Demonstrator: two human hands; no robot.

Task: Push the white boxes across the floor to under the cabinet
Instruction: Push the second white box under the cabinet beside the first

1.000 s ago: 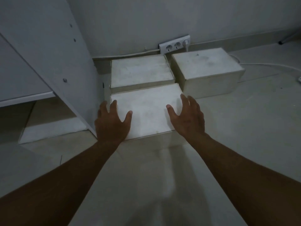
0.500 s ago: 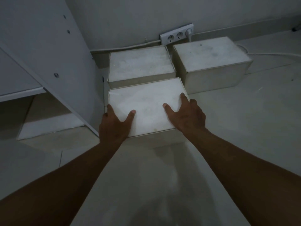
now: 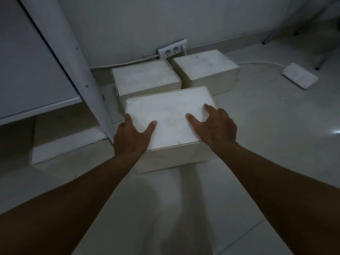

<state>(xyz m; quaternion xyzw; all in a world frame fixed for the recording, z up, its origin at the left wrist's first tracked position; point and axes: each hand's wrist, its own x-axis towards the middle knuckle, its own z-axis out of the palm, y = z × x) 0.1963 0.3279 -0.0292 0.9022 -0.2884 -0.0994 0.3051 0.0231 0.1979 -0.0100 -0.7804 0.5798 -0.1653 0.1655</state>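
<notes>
Three white boxes stand on the pale floor. The nearest white box (image 3: 171, 115) lies in front of me, a little apart from the cabinet's side panel (image 3: 60, 52). My left hand (image 3: 131, 138) grips its near left corner, thumb on the lid. My right hand (image 3: 216, 126) grips its near right corner, fingers spread over the lid and side. Behind it stand a second box (image 3: 145, 77) by the wall and a third box (image 3: 204, 66) to its right. The cabinet's open space (image 3: 55, 126) under its bottom shelf lies to the left.
A white socket strip (image 3: 172, 48) with a plugged cable sits on the wall behind the boxes. A flat white device (image 3: 299, 75) lies on the floor at right, with a cable to it. Thin dark legs (image 3: 276, 32) stand at the far right. A white board lies under the cabinet.
The nearest box has come toward me and to the right, away from the cabinet panel and the box behind it. Both hands have slid to its near corners and closed on them.
</notes>
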